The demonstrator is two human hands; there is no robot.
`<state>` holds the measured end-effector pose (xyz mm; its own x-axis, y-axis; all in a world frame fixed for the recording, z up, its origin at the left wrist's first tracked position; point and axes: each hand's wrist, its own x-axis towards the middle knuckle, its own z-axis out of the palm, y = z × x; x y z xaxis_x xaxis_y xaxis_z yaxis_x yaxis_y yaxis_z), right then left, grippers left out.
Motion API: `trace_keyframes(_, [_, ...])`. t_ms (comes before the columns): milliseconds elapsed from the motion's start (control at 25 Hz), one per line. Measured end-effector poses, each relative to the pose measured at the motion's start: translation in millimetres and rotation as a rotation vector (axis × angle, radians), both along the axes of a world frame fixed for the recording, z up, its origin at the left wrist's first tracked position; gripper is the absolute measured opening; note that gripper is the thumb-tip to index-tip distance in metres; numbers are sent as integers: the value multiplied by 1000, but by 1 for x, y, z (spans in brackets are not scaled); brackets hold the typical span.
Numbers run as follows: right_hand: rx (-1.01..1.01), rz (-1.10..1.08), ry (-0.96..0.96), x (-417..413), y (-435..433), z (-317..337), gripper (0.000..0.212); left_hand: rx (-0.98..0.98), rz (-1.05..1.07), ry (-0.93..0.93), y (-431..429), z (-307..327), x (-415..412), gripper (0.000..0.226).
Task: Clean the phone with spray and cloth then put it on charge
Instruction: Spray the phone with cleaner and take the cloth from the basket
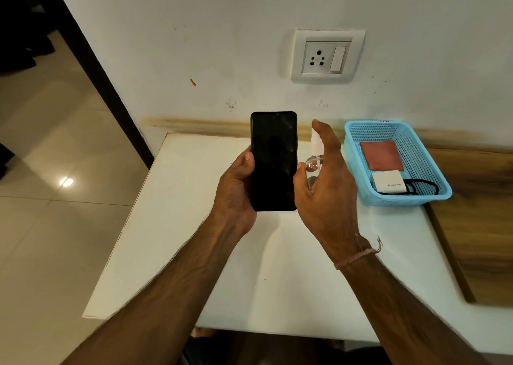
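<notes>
My left hand (236,189) grips a black phone (273,159) upright above the white table, its dark screen facing me. My right hand (324,181) holds a small clear spray bottle (315,156) with a white nozzle just right of the phone, the forefinger on top of the nozzle. The bottle is mostly hidden behind my fingers. A reddish cloth (381,155) lies flat in a blue basket (358,142) at the right, with a white charger (387,182) and its black cable (419,187) in front of it.
A wall socket with a switch (327,56) is set in the white wall above the table (222,267). A wooden board (477,225) lies at the table's right. The tiled floor (55,170) drops away to the left.
</notes>
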<state>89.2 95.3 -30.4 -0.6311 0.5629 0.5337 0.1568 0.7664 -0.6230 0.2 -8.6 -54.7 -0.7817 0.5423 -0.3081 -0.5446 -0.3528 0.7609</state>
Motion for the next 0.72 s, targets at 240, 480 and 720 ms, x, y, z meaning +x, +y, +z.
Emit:
trace_keyframes(240, [2, -59, 42, 9, 17, 4, 60, 32, -8, -13, 0, -3, -1, 35])
trace_keyframes(480, [-20, -60, 31, 6, 20, 1, 56, 42, -25, -12, 1, -7, -3, 37])
trace_keyframes(720, [-74, 12, -12, 29, 9, -4, 62, 62, -26, -13, -2, -7, -4, 37])
